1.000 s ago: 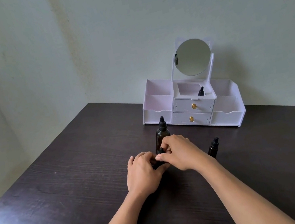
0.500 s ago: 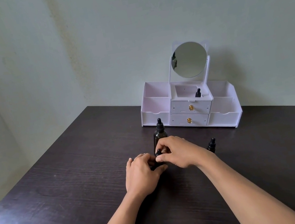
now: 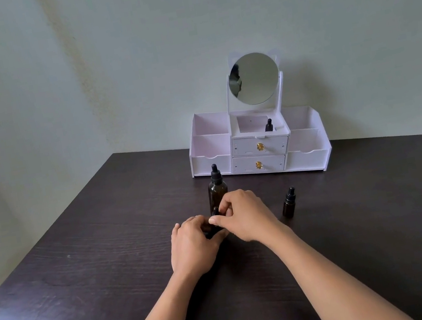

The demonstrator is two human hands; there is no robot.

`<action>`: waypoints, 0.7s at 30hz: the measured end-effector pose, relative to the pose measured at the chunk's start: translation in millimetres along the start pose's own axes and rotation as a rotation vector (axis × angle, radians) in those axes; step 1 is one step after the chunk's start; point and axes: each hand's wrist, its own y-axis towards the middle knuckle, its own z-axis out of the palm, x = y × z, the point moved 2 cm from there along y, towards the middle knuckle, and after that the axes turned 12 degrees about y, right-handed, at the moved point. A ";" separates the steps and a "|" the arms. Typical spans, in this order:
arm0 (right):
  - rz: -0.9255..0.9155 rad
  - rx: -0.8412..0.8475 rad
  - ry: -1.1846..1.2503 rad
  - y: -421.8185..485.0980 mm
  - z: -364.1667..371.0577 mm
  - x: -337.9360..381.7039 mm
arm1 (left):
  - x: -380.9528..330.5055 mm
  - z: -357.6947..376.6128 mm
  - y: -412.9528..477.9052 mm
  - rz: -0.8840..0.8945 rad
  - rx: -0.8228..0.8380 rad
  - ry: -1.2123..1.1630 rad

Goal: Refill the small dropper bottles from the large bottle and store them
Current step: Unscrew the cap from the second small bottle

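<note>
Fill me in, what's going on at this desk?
A person is working on a small dropper bottle on the dark table. The left-hand grip holds its body and the right-hand grip pinches its cap; I cannot tell whether it is being opened or closed. The large bottle stands capped just behind the hands. A second small bottle stands capped to the right, and a third already sits in the white organizer.
</note>
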 end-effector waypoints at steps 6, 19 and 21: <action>-0.098 -0.163 -0.026 -11.6 17.3 -5.8 | -0.2 1.0 -0.2 -0.024 0.023 -0.025; -0.066 -0.271 0.164 -18.1 25.3 -13.5 | -1.7 0.5 -0.8 -0.031 0.015 -0.010; -0.044 -0.280 0.173 -15.9 28.0 -13.5 | -1.6 0.2 -0.9 -0.027 0.011 -0.019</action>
